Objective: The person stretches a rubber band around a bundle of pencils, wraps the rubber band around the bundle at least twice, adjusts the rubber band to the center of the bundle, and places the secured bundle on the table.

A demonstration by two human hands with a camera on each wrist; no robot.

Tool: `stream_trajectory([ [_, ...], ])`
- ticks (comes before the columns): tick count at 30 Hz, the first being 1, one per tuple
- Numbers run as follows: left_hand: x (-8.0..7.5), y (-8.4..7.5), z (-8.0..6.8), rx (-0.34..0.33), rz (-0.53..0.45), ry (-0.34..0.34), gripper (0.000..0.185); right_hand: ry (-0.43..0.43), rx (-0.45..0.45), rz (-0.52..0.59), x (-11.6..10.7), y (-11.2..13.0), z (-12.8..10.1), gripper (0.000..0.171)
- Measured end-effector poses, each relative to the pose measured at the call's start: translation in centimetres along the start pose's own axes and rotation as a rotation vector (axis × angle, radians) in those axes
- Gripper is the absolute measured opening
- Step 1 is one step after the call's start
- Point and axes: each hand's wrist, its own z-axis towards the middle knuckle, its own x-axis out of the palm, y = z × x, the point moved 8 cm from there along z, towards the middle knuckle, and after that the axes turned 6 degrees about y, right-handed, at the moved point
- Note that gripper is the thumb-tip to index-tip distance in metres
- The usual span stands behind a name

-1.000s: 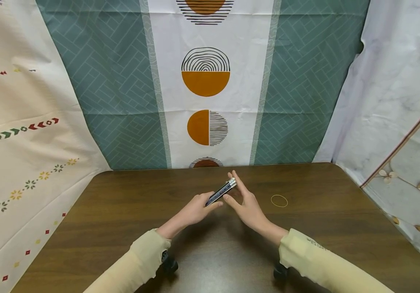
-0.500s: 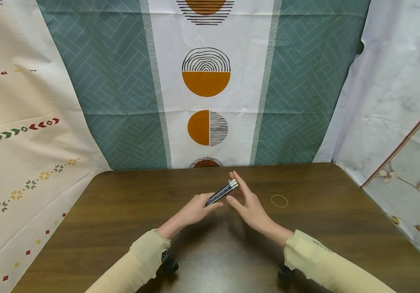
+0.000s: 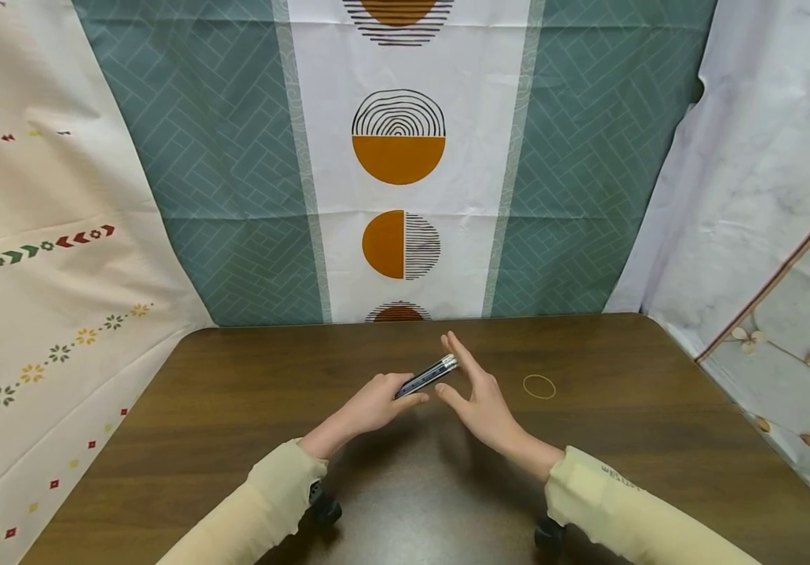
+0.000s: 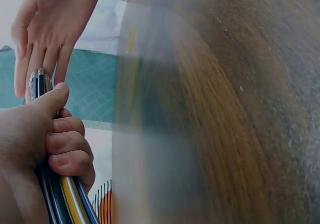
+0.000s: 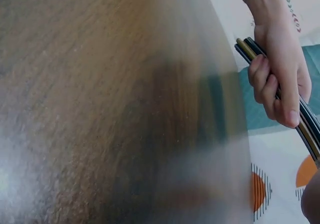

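Both forearms in pale yellow sleeves reach in from the near edge, converging toward twelve o'clock. The left hand (image 3: 375, 404) is curled into a fist, thumb laid along the top, knuckles toward nine o'clock. The right hand (image 3: 477, 392) stands flat on its edge, fingers straight and together pointing toward eleven o'clock, palm facing the left hand's fist, thumb out toward it.

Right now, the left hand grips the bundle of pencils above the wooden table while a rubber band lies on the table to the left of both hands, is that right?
Not quite: the rubber band lies to the right of both hands, as the head view shows. The rest holds: the left hand grips the bundle of pencils above the wooden table.
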Motion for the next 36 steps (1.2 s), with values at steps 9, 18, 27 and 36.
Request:
stream_trajectory([
  [9,-0.5,-0.3,0.3,0.01,0.016,-0.015,0.022,0.024,0.083,0.169,0.2,-0.2,-0.3,0.085],
  [18,-0.6,-0.5,0.1,0.021,0.028,-0.001,0.02,0.05,0.076,-0.02,0.8,-0.7,-1.1,0.092],
  [27,-0.2,-0.2,0.0,0.006,0.066,0.005,0.024,0.058,0.074,-0.075,0.1,-0.9,-1.3,0.079],
  [36,0.0,-0.2,0.1,0.005,0.097,-0.018,0.023,0.067,0.036,-0.015,0.8,-0.5,-1.3,0.09],
])
